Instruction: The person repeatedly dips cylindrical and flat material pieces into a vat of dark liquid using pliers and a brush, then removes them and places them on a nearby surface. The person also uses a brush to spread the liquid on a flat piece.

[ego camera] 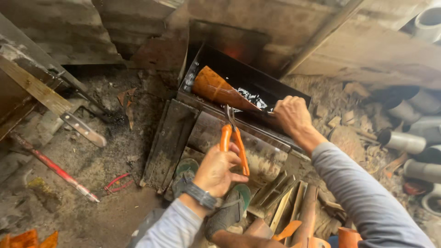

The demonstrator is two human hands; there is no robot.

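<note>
- Grey long sleeves fill the bottom edge, nearest the camera; between them lie a few orange clay pipe pieces [307, 216] and angled metal strips [275, 190].
- Far left, a weathered wooden plank [34, 87] slants over the dirt floor [105, 151], with a flat metal blade [82, 129] lying just beside its lower end.
- Below that, a long red rod [53, 166] lies diagonally on the floor, with a loop of thin red wire [115, 183] near its lower end.
- Left of centre, a dark flat metal plate [167, 142] leans beside the trough.
- At centre, the left hand [218, 171], with a dark wristwatch [198, 194] on its wrist, has its grip clenched around the orange-handled pliers [233, 140]; the pliers point up, their metal tip touching the front rim of the trough.
- Above it, a long black rectangular metal trough [239, 73] runs diagonally, holding a shiny dark liquid; an orange-brown clay cone [219, 89] lies tilted inside it at the left end.
- Right of centre, the right hand [291, 115] is closed on the trough's front rim; what its fingers pinch I cannot tell.
- Far right, grey cylindrical pipes [404, 141] lie stacked on rubble.
</note>
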